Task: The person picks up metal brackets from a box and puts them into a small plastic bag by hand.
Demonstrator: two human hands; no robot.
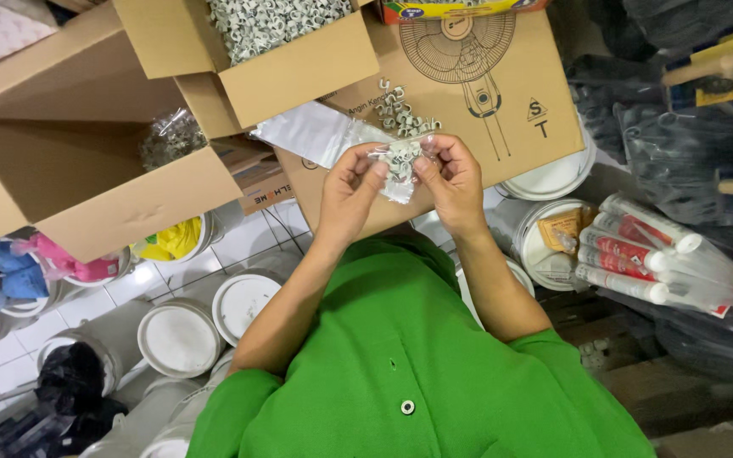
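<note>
Both hands hold one small clear plastic bag (400, 170) with pale grey clips inside it, over a flat cardboard box (511, 110) printed with a fan drawing. My left hand (351, 193) pinches the bag's left side and my right hand (453, 180) pinches its right side. A small heap of loose clips (405, 114) lies on the box just beyond the hands. Flat empty clear bags (316, 136) lie to the left of the heap. An open carton (299, 72) full of the same clips stands further back.
A large open carton (86, 195) at left holds one filled bag of clips (171, 137). White lidded buckets (178, 339) stand on the tiled floor below. Bundled sealant tubes (638, 254) lie at right, with black plastic bags (680, 144) behind them.
</note>
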